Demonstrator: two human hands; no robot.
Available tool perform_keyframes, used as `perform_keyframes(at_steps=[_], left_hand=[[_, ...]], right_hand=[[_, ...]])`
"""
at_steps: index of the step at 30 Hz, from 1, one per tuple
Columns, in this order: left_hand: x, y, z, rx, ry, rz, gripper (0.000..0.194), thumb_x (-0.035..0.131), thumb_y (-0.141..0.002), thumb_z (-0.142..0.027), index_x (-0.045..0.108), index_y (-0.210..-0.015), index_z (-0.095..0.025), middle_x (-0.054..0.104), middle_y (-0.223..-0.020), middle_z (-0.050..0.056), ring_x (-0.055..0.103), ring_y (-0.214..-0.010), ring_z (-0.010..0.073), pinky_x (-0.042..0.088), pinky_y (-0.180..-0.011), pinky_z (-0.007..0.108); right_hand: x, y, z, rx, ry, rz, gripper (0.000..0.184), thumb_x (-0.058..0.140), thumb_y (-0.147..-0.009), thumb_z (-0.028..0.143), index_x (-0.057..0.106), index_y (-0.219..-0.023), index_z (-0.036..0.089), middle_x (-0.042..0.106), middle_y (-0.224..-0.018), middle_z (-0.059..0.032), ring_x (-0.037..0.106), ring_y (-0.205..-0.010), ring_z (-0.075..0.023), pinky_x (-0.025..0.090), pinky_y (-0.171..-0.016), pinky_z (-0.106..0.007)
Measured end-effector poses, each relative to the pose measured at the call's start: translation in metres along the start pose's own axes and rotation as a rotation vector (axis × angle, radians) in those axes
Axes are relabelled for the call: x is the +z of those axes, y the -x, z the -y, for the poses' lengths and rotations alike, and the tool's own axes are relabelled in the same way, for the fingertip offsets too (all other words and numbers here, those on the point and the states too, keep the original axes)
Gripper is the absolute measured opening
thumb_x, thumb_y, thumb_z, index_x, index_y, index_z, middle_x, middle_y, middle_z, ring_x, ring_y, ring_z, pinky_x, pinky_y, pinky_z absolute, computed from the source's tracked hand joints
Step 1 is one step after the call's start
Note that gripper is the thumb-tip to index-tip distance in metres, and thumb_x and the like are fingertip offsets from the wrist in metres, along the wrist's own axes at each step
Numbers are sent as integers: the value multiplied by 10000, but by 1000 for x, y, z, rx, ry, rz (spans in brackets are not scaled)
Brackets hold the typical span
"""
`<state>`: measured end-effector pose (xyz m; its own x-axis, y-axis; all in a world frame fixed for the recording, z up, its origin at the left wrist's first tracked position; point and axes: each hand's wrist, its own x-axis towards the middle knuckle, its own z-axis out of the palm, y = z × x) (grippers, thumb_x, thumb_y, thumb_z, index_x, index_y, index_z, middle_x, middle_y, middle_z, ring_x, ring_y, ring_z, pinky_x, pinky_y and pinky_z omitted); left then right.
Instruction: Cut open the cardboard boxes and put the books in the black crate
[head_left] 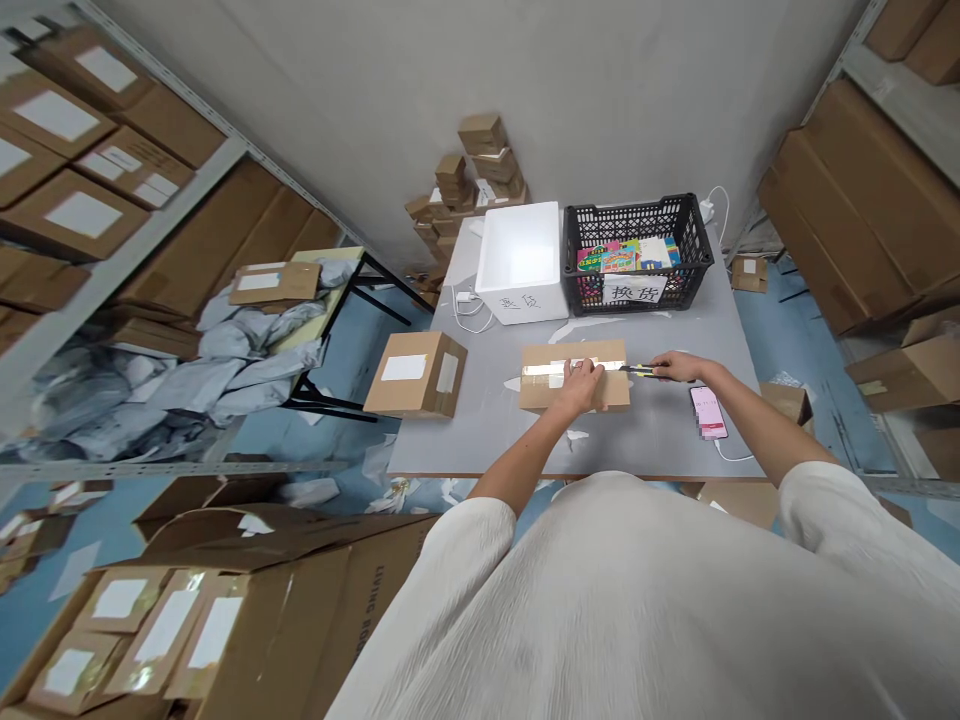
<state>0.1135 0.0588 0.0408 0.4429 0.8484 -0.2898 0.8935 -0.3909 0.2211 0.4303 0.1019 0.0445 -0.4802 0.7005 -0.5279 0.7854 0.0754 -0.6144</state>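
Observation:
A cardboard box (540, 394) with clear tape along its top lies on the grey table (480, 440) in front of me. My left hand (581, 383) rests on top of this box, fingers spread over the taped seam. From the right, my right hand (673, 366) grips a box cutter (637, 370), dark with yellow marks. Its tip reaches the right end of the box, close to the tape. How far the blade is out, I cannot tell. Just below my right hand lies a phone (709, 413) with a pink screen, plugged into a white cable.
Behind the box stand a white foam box (521, 262) and a black plastic crate (637, 255) holding colourful booklets. Another carton (416, 374) sits at the table's left edge. Stacked parcels (491, 150) lean by the wall; loaded shelves flank both sides. A large open carton (300, 620) stands lower left.

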Motion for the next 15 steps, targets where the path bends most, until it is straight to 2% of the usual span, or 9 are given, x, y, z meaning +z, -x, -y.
perform_keyframes(at_steps=[2,5,8,12,15], left_hand=[[0,1,0,11,11,-5,869,1035,-668,-508,574,-1373,-292,577,-1476,140,582,-1413,401,108,-1367,640],[-1,3,1,26,16,-12,875,1033,-673,-510,572,-1385,-297,584,-1460,133,601,-1382,387,111,-1371,631],[-1,6,1,30,5,-10,908,1033,-675,-523,560,-1416,-293,583,-1453,133,598,-1385,382,123,-1370,628],[-1,8,0,41,13,1,941,1035,-685,-504,549,-1458,-278,573,-1457,149,602,-1382,385,114,-1376,626],[-1,6,-1,33,16,-9,914,1034,-690,-492,557,-1443,-293,571,-1454,141,604,-1375,390,120,-1374,629]], right_hand=[[14,7,-5,-15,-127,-4,433,586,-974,654,691,-887,243,678,-778,-6,562,-668,-166,435,-630,-277],[25,14,-6,-39,-174,-63,482,580,-958,714,672,-888,247,674,-783,-1,558,-680,-170,435,-621,-272],[21,17,-5,-57,-152,-72,486,606,-937,721,662,-869,243,665,-768,-1,558,-689,-171,432,-636,-276],[11,17,-1,4,-137,7,473,655,-923,711,676,-873,241,657,-736,-3,530,-623,-155,407,-587,-279],[15,14,5,18,-125,-2,462,661,-922,702,667,-860,244,658,-740,-2,539,-633,-151,413,-586,-270]])
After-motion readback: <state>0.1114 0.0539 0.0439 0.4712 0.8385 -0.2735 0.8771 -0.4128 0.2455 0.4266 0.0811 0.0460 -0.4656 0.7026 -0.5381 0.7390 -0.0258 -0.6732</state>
